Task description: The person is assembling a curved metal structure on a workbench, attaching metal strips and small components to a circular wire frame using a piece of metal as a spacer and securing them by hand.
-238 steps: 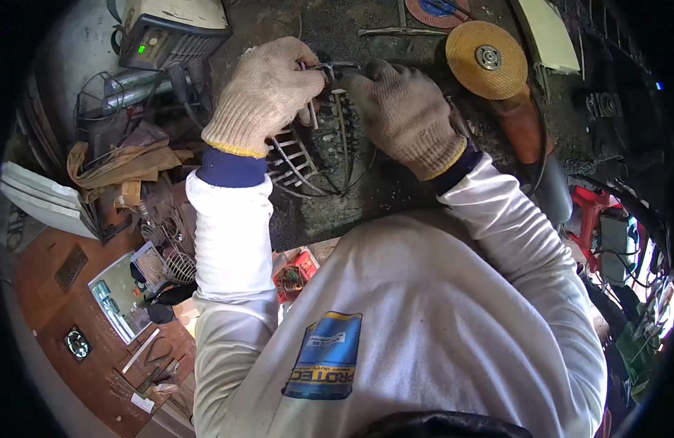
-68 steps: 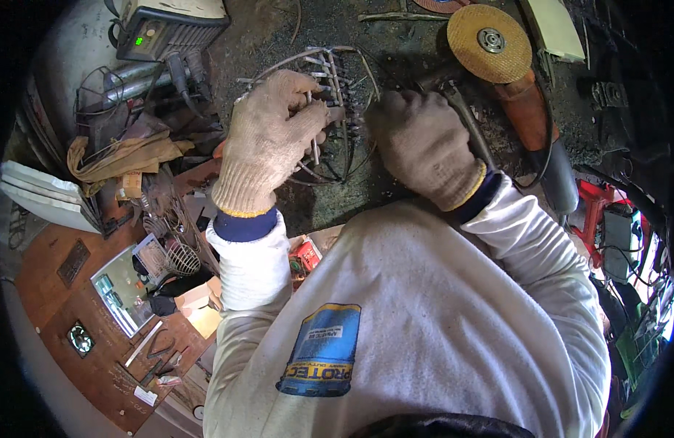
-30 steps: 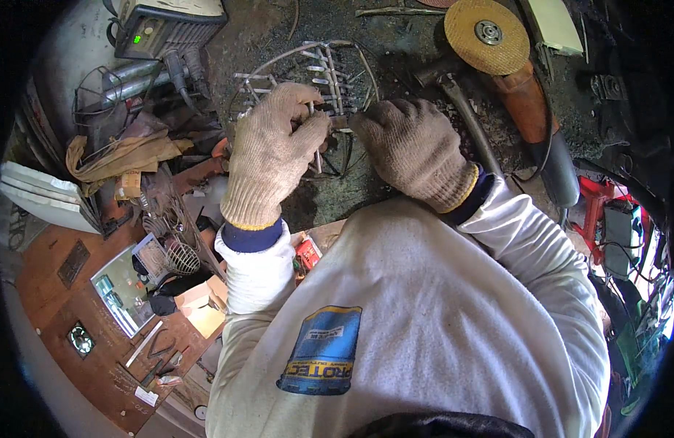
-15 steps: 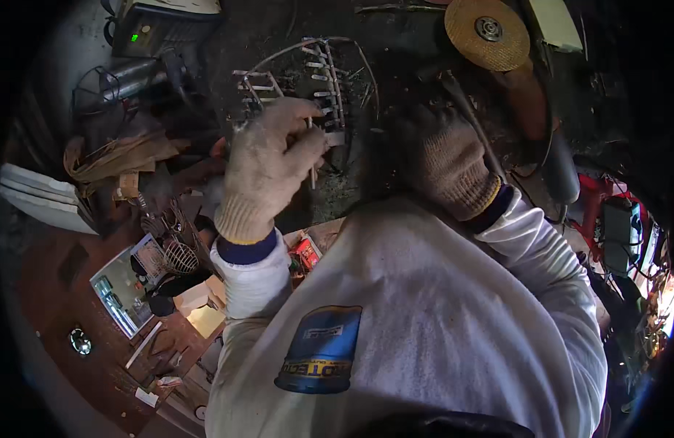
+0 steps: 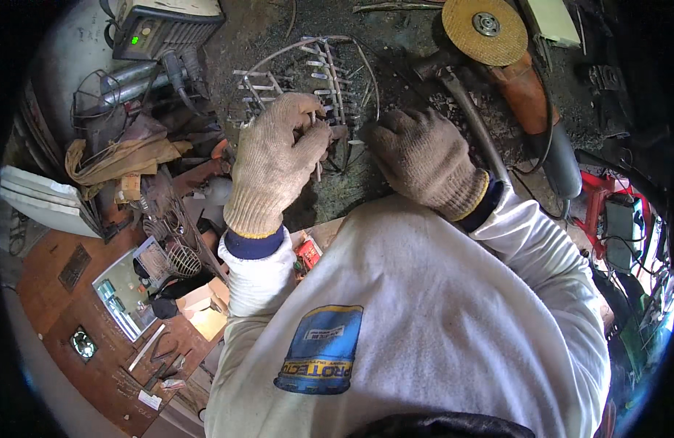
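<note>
My left hand (image 5: pixel 275 153), in a knitted work glove, pinches a thin metal rod (image 5: pixel 318 172) that stands out below its fingers. A small flat metal piece (image 5: pixel 338 133) shows beside its fingertips. Just beyond lies a metal frame (image 5: pixel 334 80) of bent rod, with a curved outline and several short crossbars, partly hidden by this hand. To the right, my gloved right hand (image 5: pixel 424 160) is closed, knuckles up, low over the dark bench top (image 5: pixel 297 206). Whatever its fingers hold is hidden. Beside it lies a hammer (image 5: pixel 472 120), its handle running past the wrist.
An angle grinder (image 5: pixel 530 95) with a large tan disc lies at the far right. At the far left stands a machine (image 5: pixel 165 29) with a green display. Metal tubes (image 5: pixel 136 82) and a brown cloth (image 5: pixel 125 157) lie nearer. A cardboard box (image 5: pixel 205 306) is lower left.
The scene has become much brighter. My right hand has moved left, toward the left hand and the metal frame. My left hand has shifted slightly right, still pinching the rod.
</note>
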Motion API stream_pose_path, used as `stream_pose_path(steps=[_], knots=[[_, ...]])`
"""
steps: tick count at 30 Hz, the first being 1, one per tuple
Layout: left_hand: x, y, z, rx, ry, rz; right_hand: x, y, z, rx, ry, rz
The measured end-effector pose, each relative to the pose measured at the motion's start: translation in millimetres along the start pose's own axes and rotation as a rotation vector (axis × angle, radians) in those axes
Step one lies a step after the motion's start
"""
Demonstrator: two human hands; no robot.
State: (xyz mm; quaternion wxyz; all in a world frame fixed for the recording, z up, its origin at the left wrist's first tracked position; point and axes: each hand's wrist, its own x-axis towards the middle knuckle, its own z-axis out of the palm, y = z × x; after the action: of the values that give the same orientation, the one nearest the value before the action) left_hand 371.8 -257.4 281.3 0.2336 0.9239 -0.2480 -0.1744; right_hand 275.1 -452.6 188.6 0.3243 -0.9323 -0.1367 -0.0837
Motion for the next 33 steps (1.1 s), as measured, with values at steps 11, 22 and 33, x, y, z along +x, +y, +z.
stream_pose_path(steps=[11, 22, 33], knots=[[1, 3, 0, -0.016, 0.017, -0.056, 4, 0, 9, -0.067, 0.010, -0.093], [-2, -2, 0, -0.048, 0.055, -0.009, -5, 4, 10, -0.147, -0.186, 0.089], [-20, 3, 0, -0.178, -0.099, -0.113, -22, 5, 10, -0.030, -0.003, 0.073]])
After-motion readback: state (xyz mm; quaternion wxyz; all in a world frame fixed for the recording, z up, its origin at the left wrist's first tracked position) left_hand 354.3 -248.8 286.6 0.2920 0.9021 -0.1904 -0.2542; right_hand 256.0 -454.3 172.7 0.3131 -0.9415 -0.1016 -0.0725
